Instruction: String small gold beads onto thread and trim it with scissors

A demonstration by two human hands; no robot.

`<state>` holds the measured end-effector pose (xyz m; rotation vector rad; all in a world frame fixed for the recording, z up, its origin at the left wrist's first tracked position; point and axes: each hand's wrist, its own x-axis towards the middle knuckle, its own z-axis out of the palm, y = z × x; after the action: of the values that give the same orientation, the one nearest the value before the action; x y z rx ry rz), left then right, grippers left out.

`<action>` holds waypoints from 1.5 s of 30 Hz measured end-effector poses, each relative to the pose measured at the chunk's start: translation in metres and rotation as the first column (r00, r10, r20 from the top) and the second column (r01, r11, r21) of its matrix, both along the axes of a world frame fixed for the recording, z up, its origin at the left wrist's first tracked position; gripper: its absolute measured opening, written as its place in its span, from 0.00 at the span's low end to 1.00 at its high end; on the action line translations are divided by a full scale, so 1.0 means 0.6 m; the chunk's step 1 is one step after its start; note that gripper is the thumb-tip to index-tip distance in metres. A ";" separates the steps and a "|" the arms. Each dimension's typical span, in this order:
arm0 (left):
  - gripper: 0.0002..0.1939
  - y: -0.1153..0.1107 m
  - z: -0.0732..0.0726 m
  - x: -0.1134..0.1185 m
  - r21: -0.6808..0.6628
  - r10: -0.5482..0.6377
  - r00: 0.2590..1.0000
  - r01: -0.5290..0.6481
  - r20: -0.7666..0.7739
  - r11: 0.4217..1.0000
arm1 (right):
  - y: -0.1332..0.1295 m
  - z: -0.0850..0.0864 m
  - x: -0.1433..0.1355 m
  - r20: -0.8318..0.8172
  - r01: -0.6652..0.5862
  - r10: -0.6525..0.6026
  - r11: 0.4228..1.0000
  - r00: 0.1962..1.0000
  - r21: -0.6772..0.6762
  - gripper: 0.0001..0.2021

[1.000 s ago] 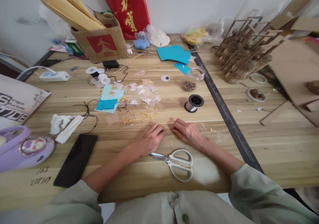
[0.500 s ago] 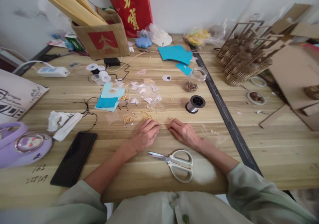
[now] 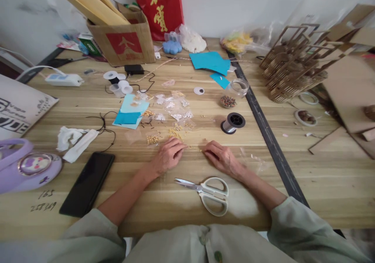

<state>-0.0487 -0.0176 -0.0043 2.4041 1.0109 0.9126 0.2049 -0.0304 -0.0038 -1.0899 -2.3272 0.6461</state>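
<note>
My left hand [image 3: 169,154] rests on the wooden table, thumb and fingers pinched together on a fine strand with small gold beads [image 3: 190,147]. A faint clear line trails below its palm. Facing it, my right hand [image 3: 220,157] is pinched too, with a tiny gold piece at its fingertips; whatever lies inside the pinch is too small to name. Just beyond my left hand are loose gold beads [image 3: 174,132] and a small bag of gold beads [image 3: 152,139]. White-handled scissors [image 3: 206,192] lie slightly open between my forearms.
A spool of clear thread [image 3: 232,123] stands beyond my right hand, near a jar of dark beads [image 3: 228,101]. Small bags of silvery pieces [image 3: 177,109] and blue sheets [image 3: 128,118] lie ahead. A black phone [image 3: 88,183] is at left, wooden baskets [image 3: 285,70] at right.
My right hand has moved slightly to the right, so the gap between my fingertips is wider and more gold shows in it. The camera view has shifted a little.
</note>
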 end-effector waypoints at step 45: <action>0.09 0.014 -0.009 -0.007 -0.015 0.089 0.987 -0.087 0.130 0.996 | 0.022 0.037 -0.018 0.524 -0.228 0.110 0.959 0.844 0.166 0.10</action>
<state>-0.0527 -0.0090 -0.0098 2.2738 1.0759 1.0787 0.1940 -0.0174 0.0186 -1.0495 -2.8929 0.1439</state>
